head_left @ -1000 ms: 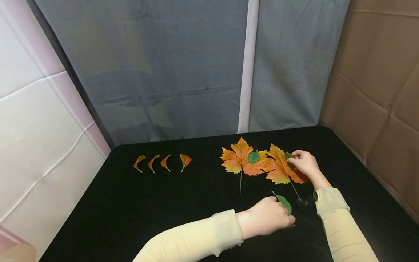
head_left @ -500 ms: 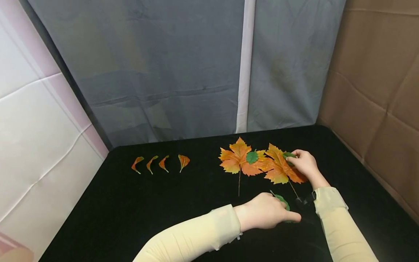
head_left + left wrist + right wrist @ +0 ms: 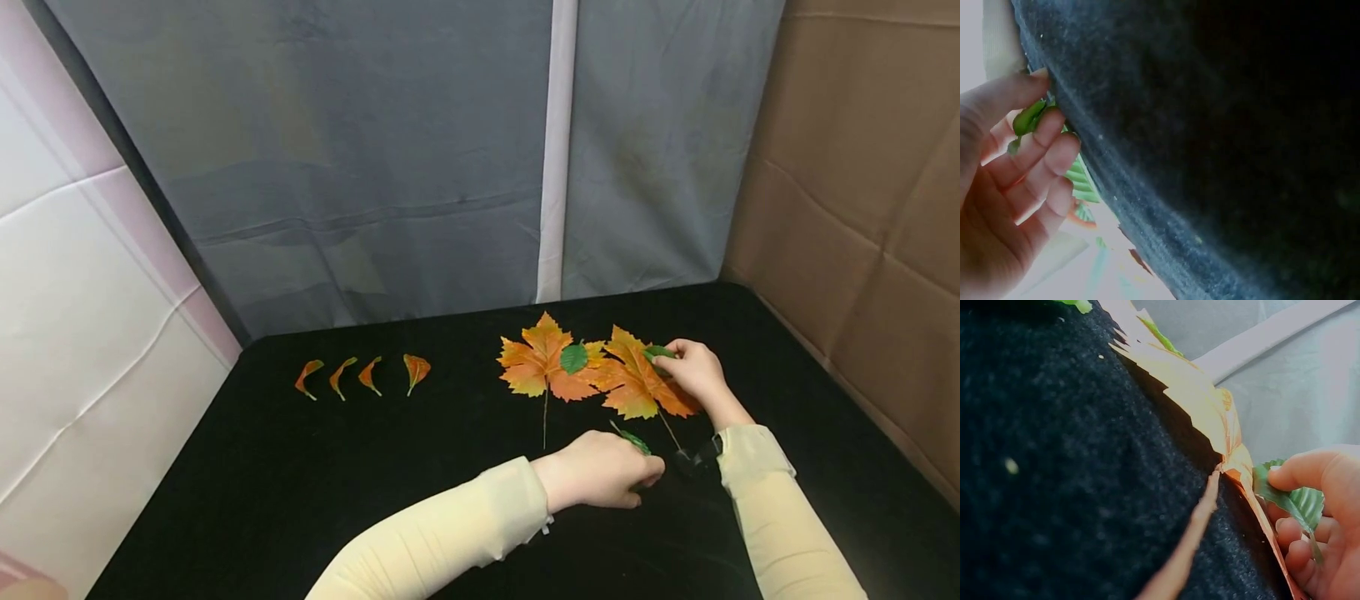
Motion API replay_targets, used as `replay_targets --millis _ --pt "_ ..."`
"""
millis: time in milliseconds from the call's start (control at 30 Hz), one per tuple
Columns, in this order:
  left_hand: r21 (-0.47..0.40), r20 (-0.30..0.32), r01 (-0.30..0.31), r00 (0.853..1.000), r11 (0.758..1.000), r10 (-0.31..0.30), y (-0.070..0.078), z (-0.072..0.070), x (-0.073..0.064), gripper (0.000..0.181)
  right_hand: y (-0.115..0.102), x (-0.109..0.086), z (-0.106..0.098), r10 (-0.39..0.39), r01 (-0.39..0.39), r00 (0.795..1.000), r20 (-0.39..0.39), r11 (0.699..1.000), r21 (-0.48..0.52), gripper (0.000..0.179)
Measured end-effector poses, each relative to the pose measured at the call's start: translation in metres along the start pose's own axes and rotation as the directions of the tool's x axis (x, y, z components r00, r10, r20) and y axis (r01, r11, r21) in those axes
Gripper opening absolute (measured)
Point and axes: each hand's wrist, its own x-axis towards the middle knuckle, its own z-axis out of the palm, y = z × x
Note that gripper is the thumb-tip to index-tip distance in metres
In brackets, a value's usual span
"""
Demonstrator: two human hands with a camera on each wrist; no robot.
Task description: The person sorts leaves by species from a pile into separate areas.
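1. The tabletop (image 3: 262,467), black and fuzzy, has rounded far corners.

2. The left hand (image 3: 600,468) sits right of the middle, on the near side of the maple leaves, pointing toward the right edge. Its fingers are loosely curled; thumb and index finger pinch a folded leaf (image 3: 1029,119).

3. The right hand (image 3: 699,369) is toward the far right corner. Thumb and fingertips pinch a ribbed leaf (image 3: 1304,503) close to its stem, the other fingers curled in below.

4. The left maple leaf (image 3: 542,358), orange with yellow points, lies near the far edge, right of the middle, its thin stem toward the near edge.

5. The right maple leaf (image 3: 633,379) lies beside it, nearer the right edge, their lobes meeting or overlapping. The ribbed leaf is over its right-hand lobes.

6. A round green leaf (image 3: 574,359), toothed, lies on the left maple leaf's right side.

7. A narrow green leaf (image 3: 630,441) shows just past the left hand's knuckles, stem toward the far edge; whether it is the folded leaf, I cannot tell.

8. Four curled leaves (image 3: 417,372), reddish with yellow-green rims, lie in a row toward the far left corner; the rightmost is widest.
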Motion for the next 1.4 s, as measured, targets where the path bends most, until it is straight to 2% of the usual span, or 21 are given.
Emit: replay_targets --millis 167,300,500,633,733,867,933,1067,1167,1233,1300,1400 --pt "-0.030 0.009 0.008 1.000 1.000 -0.008 -0.002 -0.003 -0.001 0.023 0.000 0.000 0.000 0.008 -0.008 1.000 -0.002 1.000 -0.002 0.024" --pt "-0.068 -0.014 0.009 1.000 0.998 -0.009 -0.003 -0.005 -0.004 0.020 0.001 0.000 0.000 0.010 -0.010 1.000 0.001 1.000 0.003 0.025" --pt "-0.109 -0.042 0.038 0.998 0.993 -0.043 -0.007 -0.004 -0.008 0.012 0.002 0.002 0.001 0.002 -0.002 1.000 -0.014 1.000 0.001 0.023" --pt "-0.111 -0.080 0.013 0.997 0.994 -0.022 -0.016 -0.001 -0.016 0.019 0.001 0.004 0.005 -0.003 0.003 1.000 -0.005 1.000 0.003 0.021" --pt "-0.148 -0.097 0.006 0.995 0.989 -0.020 -0.025 0.000 -0.027 0.026 -0.002 0.006 0.007 -0.010 0.010 1.000 0.005 1.000 0.010 0.019" --pt "-0.269 -0.107 0.002 0.994 0.963 -0.032 -0.038 0.001 -0.045 0.039 -0.003 0.010 0.010 -0.028 0.028 1.000 0.010 0.999 0.036 0.020" --pt "-0.318 -0.121 -0.006 0.992 0.948 -0.034 -0.046 0.001 -0.055 0.043 -0.004 0.012 0.010 -0.039 0.039 0.999 0.009 0.998 0.056 0.025" --pt "-0.366 -0.155 -0.006 0.986 0.930 -0.054 -0.062 0.000 -0.072 0.033 -0.004 0.015 0.009 -0.057 0.057 0.998 -0.004 0.995 0.080 0.038" --pt "-0.417 -0.156 0.038 0.981 0.908 -0.113 -0.074 -0.002 -0.082 0.022 -0.004 0.014 0.007 -0.047 0.048 0.999 -0.010 0.994 0.100 0.030" --pt "-0.468 -0.144 0.078 0.976 0.880 -0.163 -0.081 -0.003 -0.088 0.019 -0.004 0.013 0.006 -0.027 0.027 1.000 0.000 0.992 0.123 0.024" --pt "-0.513 -0.134 0.112 0.969 0.851 -0.208 -0.086 -0.003 -0.094 0.018 -0.003 0.013 0.006 -0.010 0.008 1.000 0.011 0.991 0.135 0.023" --pt "-0.553 -0.134 0.137 0.959 0.822 -0.250 -0.092 -0.004 -0.102 0.019 -0.004 0.014 0.005 -0.004 0.001 1.000 0.023 0.991 0.137 0.026"
